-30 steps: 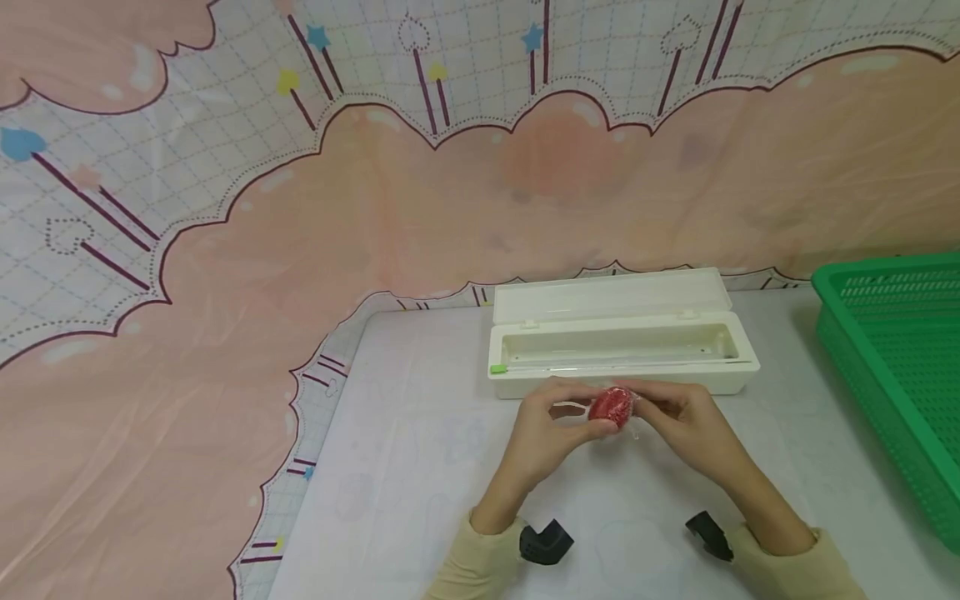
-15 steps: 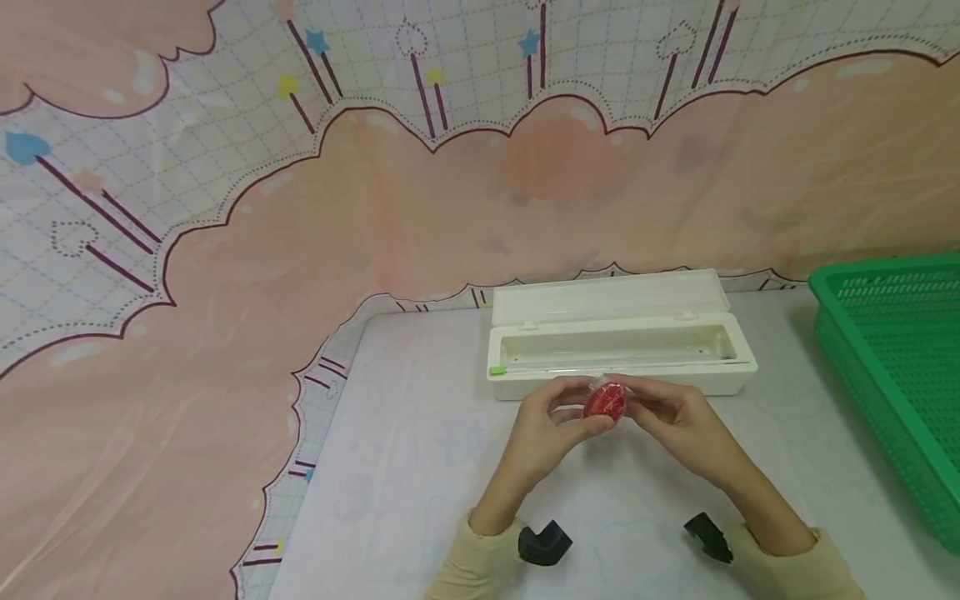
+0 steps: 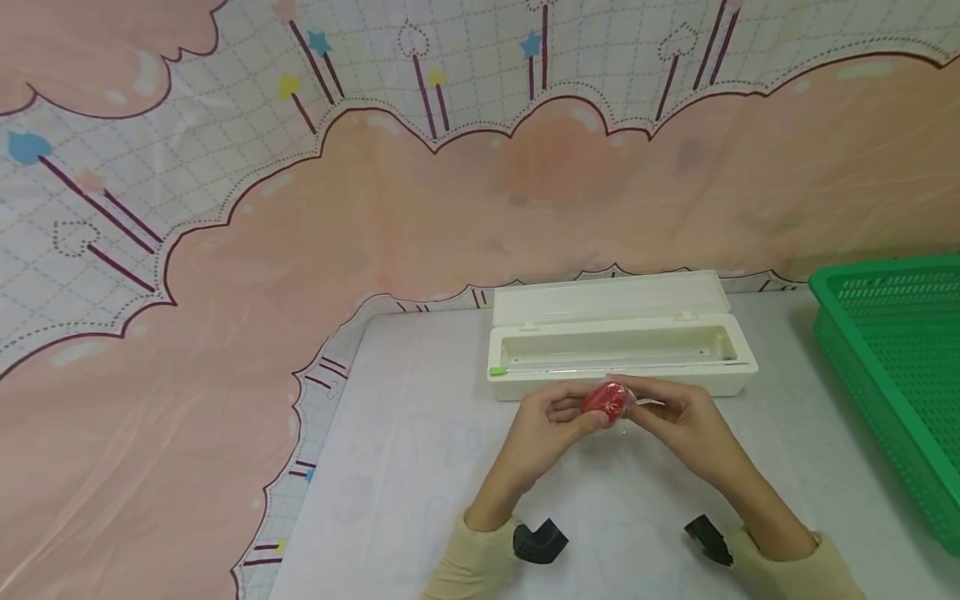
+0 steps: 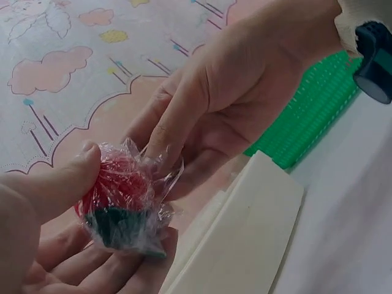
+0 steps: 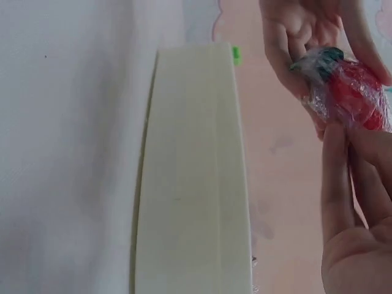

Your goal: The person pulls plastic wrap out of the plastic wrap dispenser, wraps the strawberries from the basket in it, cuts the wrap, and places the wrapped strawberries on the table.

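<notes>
A red, rounded fruit-like thing (image 3: 607, 402) with a dark green part (image 4: 119, 226) is wrapped in clear cling film; its exact kind is hard to tell. My left hand (image 3: 543, 433) holds it between thumb and fingers, the thumb pressing on the red side. From the other side, my right hand (image 3: 690, 429) pinches gathered cling film (image 5: 337, 113) between thumb and fingertips. Both hands are raised in front of a long white cling film dispenser box (image 3: 720, 383), whose lid (image 3: 611, 297) is tipped back.
A green slider (image 3: 497, 371) sits at the left end of the dispenser's front rail. To the right stands a green perforated basket (image 3: 870, 408). A white surface (image 3: 420, 467) lies under everything, with a patterned cloth (image 3: 465, 217) behind. Black devices (image 3: 542, 542) are worn at both wrists.
The wrapped red thing has moved slightly up and left and been turned between my fingers. The film around it has shifted. The dispenser and basket stay put.
</notes>
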{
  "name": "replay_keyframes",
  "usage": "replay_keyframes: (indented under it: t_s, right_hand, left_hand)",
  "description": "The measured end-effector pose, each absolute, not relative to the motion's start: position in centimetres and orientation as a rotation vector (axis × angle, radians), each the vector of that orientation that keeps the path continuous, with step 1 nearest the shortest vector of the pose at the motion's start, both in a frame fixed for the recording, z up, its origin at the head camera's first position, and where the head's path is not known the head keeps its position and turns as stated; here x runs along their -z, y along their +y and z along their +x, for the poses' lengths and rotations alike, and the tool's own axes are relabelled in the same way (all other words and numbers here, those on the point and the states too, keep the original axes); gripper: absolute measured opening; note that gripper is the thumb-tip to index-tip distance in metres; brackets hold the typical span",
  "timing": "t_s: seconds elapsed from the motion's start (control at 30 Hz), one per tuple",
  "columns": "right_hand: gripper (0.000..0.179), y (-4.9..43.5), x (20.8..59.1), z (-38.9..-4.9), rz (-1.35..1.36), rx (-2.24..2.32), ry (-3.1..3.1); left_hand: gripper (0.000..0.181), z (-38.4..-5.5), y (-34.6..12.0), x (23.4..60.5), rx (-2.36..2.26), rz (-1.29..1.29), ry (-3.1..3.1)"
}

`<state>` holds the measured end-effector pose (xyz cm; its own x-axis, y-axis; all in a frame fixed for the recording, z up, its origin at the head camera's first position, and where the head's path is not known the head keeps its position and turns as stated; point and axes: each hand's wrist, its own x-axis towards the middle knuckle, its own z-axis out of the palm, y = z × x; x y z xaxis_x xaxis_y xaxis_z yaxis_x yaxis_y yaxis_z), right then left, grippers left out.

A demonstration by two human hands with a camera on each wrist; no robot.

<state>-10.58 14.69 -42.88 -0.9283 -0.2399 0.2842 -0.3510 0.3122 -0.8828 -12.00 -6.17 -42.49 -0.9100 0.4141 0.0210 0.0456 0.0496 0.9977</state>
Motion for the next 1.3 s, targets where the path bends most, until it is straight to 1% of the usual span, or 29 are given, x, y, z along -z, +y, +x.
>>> replay_keyframes:
  t_s: [0.13, 0.47, 0.53, 0.7, 0.87, 1.13, 1.3]
  right_hand:
    - [0.040, 14.71, 42.82, -10.57, 0.594, -1.637, -2.441]
    - [0.061, 14.98, 42.55, -10.49, 0.799, -1.665, -2.422]
    - [0.061, 15.01, 42.55, -10.48, 0.800, -1.645, -2.416]
    - [0.048, 15.12, 42.39, -10.36, 0.716, -1.567, -2.422]
    - [0.043, 15.28, 42.27, -10.34, 0.670, -1.480, -2.457]
    - [0.042, 15.34, 42.35, -10.43, 0.710, -1.465, -2.443]
    - [0.048, 15.37, 42.04, -10.29, 0.714, -1.546, -2.489]
  left_hand:
    - [0.034, -11.96, -6.14, 42.54, -1.987, 0.457, 2.020]
    - [0.030, -11.87, -5.90, 42.59, -2.090, 0.378, 1.971]
    - [0.029, -11.84, -5.93, 42.56, -2.088, 0.390, 1.973]
    - [0.029, -11.72, -6.09, 42.38, -2.042, 0.444, 1.952]
    - [0.029, -11.69, -6.25, 42.34, -1.989, 0.449, 1.870]
    - [0.031, -11.70, -6.12, 42.43, -1.963, 0.461, 1.868]
    - [0.031, -11.69, -6.06, 42.45, -2.018, 0.405, 1.911]
